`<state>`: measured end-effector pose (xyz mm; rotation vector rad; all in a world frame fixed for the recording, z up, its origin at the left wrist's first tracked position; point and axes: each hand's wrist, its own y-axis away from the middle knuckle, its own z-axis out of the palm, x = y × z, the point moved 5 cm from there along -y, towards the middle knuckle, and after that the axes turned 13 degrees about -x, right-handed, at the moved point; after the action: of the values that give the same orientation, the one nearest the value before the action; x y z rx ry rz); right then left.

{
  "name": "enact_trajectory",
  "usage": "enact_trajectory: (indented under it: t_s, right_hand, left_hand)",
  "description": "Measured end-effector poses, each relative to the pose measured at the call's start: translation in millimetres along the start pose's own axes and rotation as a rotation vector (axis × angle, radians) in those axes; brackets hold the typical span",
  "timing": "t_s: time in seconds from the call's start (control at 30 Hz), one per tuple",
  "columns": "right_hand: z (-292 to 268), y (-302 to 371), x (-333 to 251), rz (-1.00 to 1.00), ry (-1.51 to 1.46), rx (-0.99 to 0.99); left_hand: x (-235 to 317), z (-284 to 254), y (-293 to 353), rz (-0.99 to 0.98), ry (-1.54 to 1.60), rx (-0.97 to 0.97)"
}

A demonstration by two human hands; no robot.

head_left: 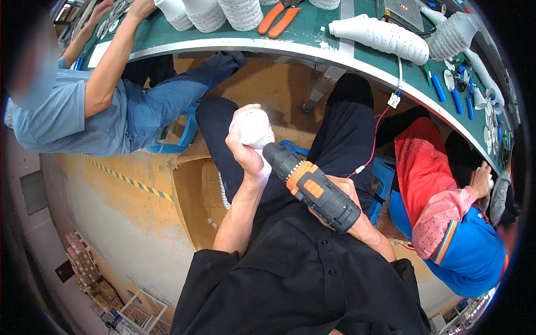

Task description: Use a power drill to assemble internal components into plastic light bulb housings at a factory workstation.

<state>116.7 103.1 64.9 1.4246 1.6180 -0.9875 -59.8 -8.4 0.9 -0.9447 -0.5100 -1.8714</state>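
Note:
My left hand [245,155] is closed around a rounded white plastic part [254,127], held above my lap. My right hand [347,192] grips a black and orange cordless drill [312,187], its handle mostly hidden under the body. The drill is tilted, with its chuck [277,156] right beside the lower side of the white part. The chuck hides its own tip, so I cannot tell whether a bit touches the part. Light falls on the part and on my left wrist.
On the green workbench [312,34] ahead are stacked white housings [202,14], orange-handled pliers [279,21] and a long nested white stack [379,39]. A wire with a white connector [393,101] hangs off the edge. A cardboard box [187,195] stands left of my legs. Co-workers sit on both sides.

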Motion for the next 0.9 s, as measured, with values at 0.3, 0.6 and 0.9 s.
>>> enact_trajectory:
  t_s: [0.3, 0.6, 0.9]
  right_hand:
    - [4.0, -3.6, -2.4, 0.056, 0.006, -0.014]
    - [6.6, 5.1, -8.0, 0.023, -0.027, 0.039]
    - [3.7, 8.2, -7.7, 0.047, -0.046, 0.038]
  left_hand:
    - [3.9, -1.6, -1.1, 0.017, -0.024, -0.027]
    - [5.9, -5.1, -1.0, 0.027, 0.000, -0.009]
    - [3.0, -4.9, -2.3, 0.004, 0.010, -0.044]
